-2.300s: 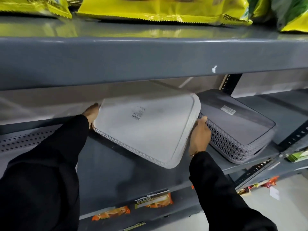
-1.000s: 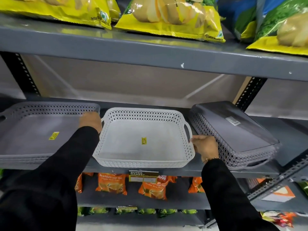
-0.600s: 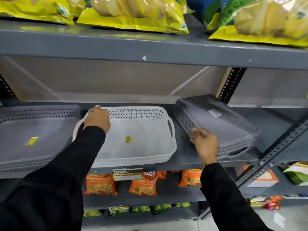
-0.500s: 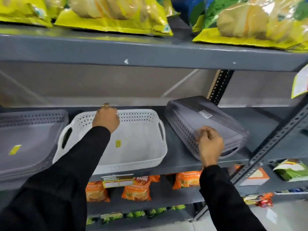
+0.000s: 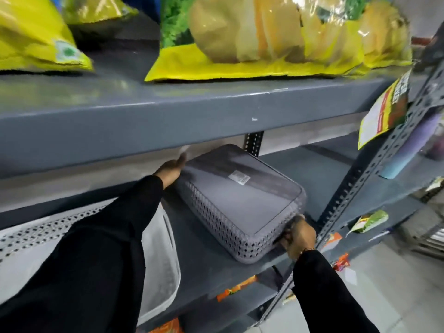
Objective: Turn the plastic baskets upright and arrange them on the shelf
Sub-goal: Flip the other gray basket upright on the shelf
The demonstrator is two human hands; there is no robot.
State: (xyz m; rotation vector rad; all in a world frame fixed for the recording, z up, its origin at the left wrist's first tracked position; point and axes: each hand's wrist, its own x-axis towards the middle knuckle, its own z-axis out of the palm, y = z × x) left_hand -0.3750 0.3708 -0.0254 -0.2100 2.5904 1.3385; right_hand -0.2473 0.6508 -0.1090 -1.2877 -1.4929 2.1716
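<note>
The dark grey plastic basket (image 5: 242,200) lies upside down on the grey metal shelf (image 5: 211,258), its flat base with a white label up, set at an angle towards the right. The right hand (image 5: 299,239) has its fingers curled on the basket's near right end, seemingly at the handle, while the left hand (image 5: 171,170) lies open, fingers straight and together, against its far left corner. Just left, partly hidden by the black sleeve (image 5: 103,255), stands the upright white basket (image 5: 161,265); yellow crisp bags (image 5: 276,42) lie on the shelf above.
</note>
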